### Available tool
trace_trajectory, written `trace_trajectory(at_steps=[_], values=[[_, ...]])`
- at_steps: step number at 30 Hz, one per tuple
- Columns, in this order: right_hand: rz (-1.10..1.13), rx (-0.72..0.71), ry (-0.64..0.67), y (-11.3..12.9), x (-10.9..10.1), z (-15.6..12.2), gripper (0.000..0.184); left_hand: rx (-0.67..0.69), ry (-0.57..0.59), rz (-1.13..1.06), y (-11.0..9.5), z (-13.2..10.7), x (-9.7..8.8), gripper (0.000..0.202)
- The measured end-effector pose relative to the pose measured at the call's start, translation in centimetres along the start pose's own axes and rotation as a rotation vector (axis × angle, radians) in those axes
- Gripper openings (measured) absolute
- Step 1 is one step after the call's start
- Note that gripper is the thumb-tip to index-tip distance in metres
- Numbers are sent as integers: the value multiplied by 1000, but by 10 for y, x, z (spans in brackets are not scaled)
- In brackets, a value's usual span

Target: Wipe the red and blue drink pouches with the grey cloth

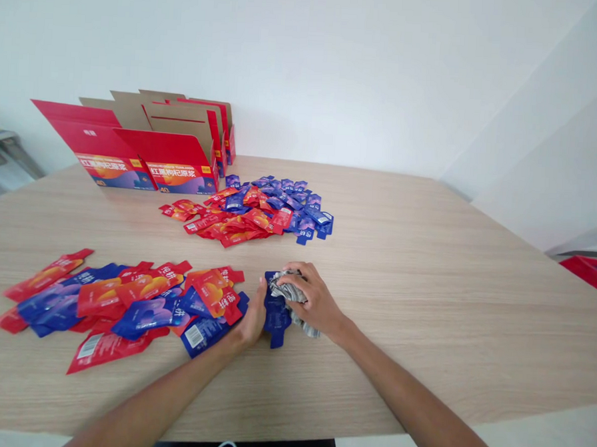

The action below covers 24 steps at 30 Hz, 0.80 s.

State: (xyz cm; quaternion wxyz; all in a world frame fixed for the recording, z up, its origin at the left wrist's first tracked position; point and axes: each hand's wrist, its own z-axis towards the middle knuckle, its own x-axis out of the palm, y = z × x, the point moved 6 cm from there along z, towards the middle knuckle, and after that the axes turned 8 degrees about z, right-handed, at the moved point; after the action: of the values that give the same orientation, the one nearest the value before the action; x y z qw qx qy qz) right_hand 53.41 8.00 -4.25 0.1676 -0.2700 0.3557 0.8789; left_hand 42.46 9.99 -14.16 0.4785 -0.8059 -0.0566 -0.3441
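The right hand [319, 301] curls around a crumpled cloth [290, 290], pressing it on a blue pouch [275, 321] flat on the table [426, 277]. The left hand [252, 320] stands edge-on between that pouch and a mixed pile [139, 298]; whether it grips anything, I cannot tell.

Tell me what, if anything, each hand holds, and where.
The right hand holds a striped cloth by its bunched part, over a blue packet. The left hand is beside that packet's edge; whether it grips it cannot be told.
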Motion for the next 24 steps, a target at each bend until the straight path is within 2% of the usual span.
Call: trace_trajectory(at_steps=[4,11,13,15,18,21,24], values=[[9,-19,36,4,12,-9,30,46,-101,10,-8,-8,-5,51],[-75,-375,242,26,33,-22,24,28,-77,-10,-18,-17,5,66],[-99,-414,261,27,34,-23,22,25,-67,-8,-19,-18,8,66],[-121,-379,226,24,31,-22,19,29,-18,-4,-19,-17,12,65],[-127,-240,88,16,19,-18,19,44,25,19,-15,-14,12,57],[-127,-94,-38,10,6,-15,21,51,-22,53,-9,-9,2,44],[-147,-25,-76,8,0,-15,21,23,-47,69,-4,-9,-2,38]])
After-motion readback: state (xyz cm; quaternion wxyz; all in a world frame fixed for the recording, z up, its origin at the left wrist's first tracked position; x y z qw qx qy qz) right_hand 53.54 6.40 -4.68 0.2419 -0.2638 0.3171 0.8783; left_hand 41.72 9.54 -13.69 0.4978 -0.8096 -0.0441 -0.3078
